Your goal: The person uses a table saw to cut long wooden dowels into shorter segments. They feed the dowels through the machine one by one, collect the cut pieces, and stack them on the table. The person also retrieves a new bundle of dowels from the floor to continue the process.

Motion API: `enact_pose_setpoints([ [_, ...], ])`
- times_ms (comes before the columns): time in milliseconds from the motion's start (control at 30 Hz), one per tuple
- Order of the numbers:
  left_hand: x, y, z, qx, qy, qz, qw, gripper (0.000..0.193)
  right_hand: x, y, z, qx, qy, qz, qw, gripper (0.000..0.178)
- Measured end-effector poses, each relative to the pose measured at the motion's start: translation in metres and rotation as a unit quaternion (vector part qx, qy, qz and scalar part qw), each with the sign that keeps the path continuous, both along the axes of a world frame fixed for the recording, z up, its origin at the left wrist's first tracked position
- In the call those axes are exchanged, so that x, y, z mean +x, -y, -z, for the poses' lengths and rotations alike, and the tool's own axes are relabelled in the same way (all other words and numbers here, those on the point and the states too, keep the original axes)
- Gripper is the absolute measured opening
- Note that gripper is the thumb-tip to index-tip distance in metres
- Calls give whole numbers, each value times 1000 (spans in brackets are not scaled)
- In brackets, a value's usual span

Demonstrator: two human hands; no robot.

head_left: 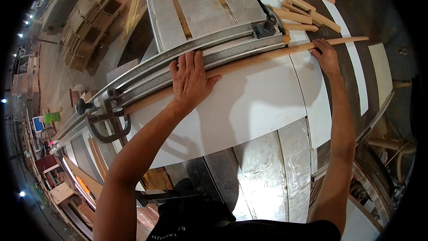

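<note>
Head view. Long wood strip [258, 60] lies along metal fence [238, 52], above white panel [267, 93]. Left hand [189, 78] spans strip and fence: fingers over fence, thumb out to the right along strip. Right hand [327, 56] grips strip short of its right end. Dark curved bracket [106, 117] at fence's left end. Beyond fence: metal table [205, 4], 2 slots visible. Upper right: short wood pieces [294, 17], loosely heaped.

Wood strip [254, 61] lay on board [263, 93] along near side of rail [243, 49]. Left hand [189, 78] lay across rail and strip, right hand [327, 57] farther right on strip. Clamp [107, 107] sat at rail's left end; wood blocks [294, 17] lay behind strip at right.
</note>
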State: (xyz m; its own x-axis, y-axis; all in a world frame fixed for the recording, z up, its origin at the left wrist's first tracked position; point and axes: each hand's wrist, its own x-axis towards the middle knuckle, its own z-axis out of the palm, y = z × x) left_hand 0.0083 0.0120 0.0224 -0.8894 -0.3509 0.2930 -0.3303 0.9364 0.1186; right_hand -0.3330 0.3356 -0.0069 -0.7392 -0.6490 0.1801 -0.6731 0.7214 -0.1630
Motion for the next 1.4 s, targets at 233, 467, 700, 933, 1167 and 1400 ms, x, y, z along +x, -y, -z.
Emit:
enact_pose_setpoints([
  [233,0,0,3,-1,-14,4,1000,83,-2,0,-1,-1,-1,-11,1000,44],
  [467,0,0,2,4,-6,-4,1000,84,0,1,-3,-11,-2,-11,1000,45],
  [700,0,1,3,10,-2,-12,1000,85,9,7,-12,1,12,4,1000,46],
  [933,1,0,1,-3,-20,-3,1000,86,12,-3,-6,-25,15,11,1000,45],
  [1167,4,-5,1,6,-55,-10,998,80,24,-30,-13,-29,26,-7,999,44],
  [1400,3,-9,2,17,-88,-16,996,81,62,-80,-15,-31,32,-9,999,44],
])
